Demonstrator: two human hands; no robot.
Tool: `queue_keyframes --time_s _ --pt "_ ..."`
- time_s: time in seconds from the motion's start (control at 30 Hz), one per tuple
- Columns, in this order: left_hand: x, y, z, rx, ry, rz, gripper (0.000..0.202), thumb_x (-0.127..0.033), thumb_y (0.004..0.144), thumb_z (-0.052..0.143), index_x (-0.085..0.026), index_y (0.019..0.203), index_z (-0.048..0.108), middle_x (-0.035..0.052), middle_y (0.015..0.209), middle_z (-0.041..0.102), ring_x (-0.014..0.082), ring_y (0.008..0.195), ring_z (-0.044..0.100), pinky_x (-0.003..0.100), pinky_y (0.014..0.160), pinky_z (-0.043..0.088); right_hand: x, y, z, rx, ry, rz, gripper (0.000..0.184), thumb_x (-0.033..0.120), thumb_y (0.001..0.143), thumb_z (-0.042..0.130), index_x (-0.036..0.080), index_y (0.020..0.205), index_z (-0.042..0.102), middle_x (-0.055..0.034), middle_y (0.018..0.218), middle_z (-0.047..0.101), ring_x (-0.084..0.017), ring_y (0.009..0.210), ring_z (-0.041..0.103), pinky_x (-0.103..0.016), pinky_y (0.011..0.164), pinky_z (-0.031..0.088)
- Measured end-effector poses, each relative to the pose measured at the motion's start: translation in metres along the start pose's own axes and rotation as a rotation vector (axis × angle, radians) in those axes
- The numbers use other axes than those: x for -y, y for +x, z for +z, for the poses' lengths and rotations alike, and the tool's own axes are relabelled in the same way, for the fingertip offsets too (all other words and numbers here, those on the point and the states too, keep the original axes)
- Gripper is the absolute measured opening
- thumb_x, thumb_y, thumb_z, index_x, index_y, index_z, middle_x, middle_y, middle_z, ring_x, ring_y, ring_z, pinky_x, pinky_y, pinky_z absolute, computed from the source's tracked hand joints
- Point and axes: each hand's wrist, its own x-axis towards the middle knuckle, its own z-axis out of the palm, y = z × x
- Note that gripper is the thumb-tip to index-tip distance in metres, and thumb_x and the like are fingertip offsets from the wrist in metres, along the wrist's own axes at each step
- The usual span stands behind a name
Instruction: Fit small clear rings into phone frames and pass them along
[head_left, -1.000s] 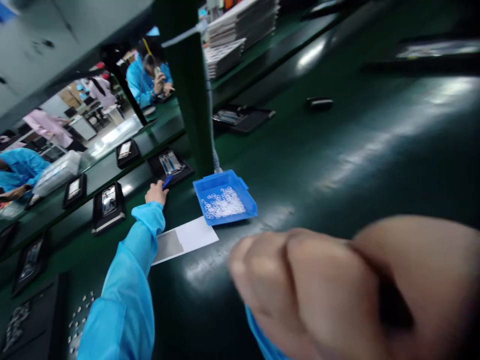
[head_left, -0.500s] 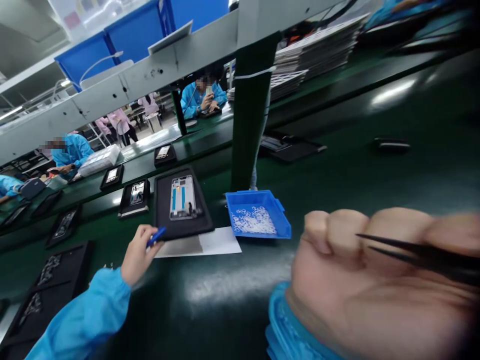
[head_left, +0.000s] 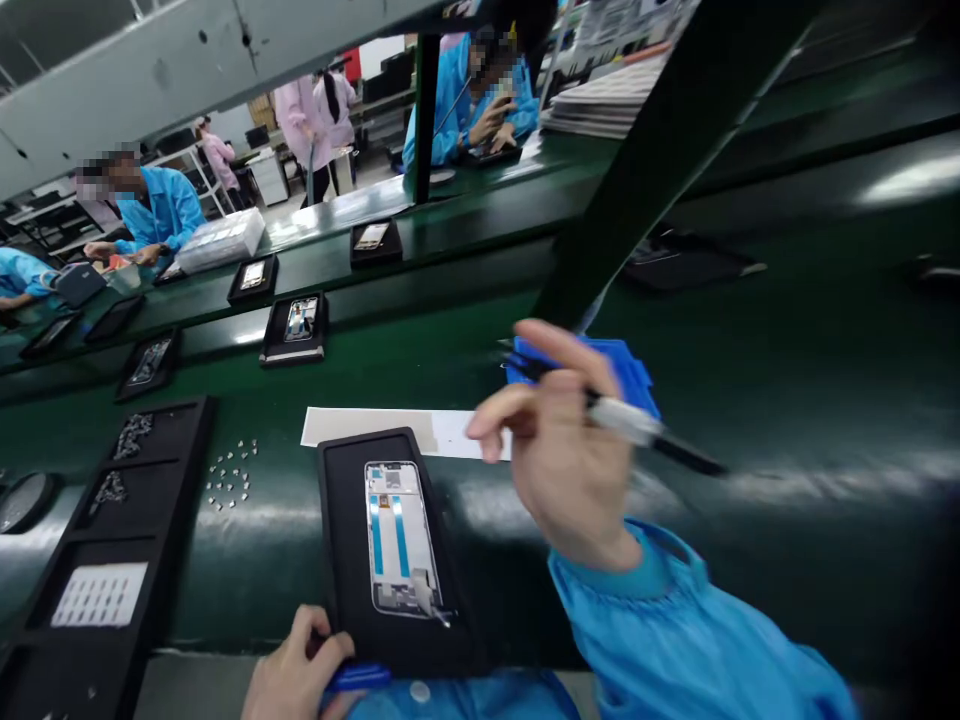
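My left hand (head_left: 296, 665) is closed on a blue pen-like tool (head_left: 358, 678). Its fingers touch the near left corner of a black tray (head_left: 341, 520). In that tray lies a silver phone frame (head_left: 396, 535) with two blue strips and a loose flex cable at its near end. Black tweezers (head_left: 626, 420) with a pale middle are in my right hand (head_left: 574, 450), index finger stretched out. The hand hovers in front of a blue bin (head_left: 626, 365) and hides most of it. Whether the tips hold anything, I cannot tell.
Left stands a compartment tray (head_left: 169, 510) with small metal parts and a white sheet. Loose tiny parts (head_left: 232, 475) lie beside it. Behind are a white strip (head_left: 367, 425) and smaller phone trays (head_left: 296, 330). A green post (head_left: 667, 160) slants behind the bin. Co-workers sit opposite.
The black tray with the phone frame has come toward me, along with my left hand. My right hand has moved from the near right to the blue bin, still holding the tweezers. The view has shifted.
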Motion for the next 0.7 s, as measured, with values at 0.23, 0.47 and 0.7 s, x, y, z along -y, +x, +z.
queue_keyframes --time_s 0.23,0.47,0.7 --pt "-0.024 0.062 -0.023 0.049 -0.057 0.195 0.045 -0.015 0.086 0.057 -0.024 0.129 0.045 0.0050 0.120 0.060 0.0194 0.087 0.071 0.029 0.063 0.061 -0.088 -0.027 -0.024 0.486 -0.467 0.275 0.027 0.033 0.099 0.043 0.024 0.120 0.057 -0.0073 0.106 0.072 -0.024 0.103 0.068 -0.039 0.090 0.053" --pt "-0.037 0.071 -0.020 0.211 -0.017 0.235 0.026 -0.035 0.088 0.064 -0.018 0.105 0.055 0.0023 0.101 0.065 0.0205 0.071 0.069 0.034 0.053 0.060 -0.146 -0.039 -0.029 0.519 -0.691 0.245 0.033 0.028 0.091 0.042 0.021 0.119 0.058 -0.0116 0.118 0.068 -0.029 0.112 0.062 -0.048 0.097 0.047" --pt "-0.011 0.064 -0.023 -0.124 -0.342 0.140 0.039 -0.048 0.084 0.068 -0.024 0.113 0.058 0.0004 0.098 0.065 0.0147 0.071 0.068 0.024 0.056 0.055 -0.150 -0.040 -0.031 0.520 -0.692 0.226 0.031 0.042 0.084 0.060 0.023 0.109 0.061 -0.0068 0.091 0.070 -0.028 0.089 0.066 -0.039 0.077 0.051"
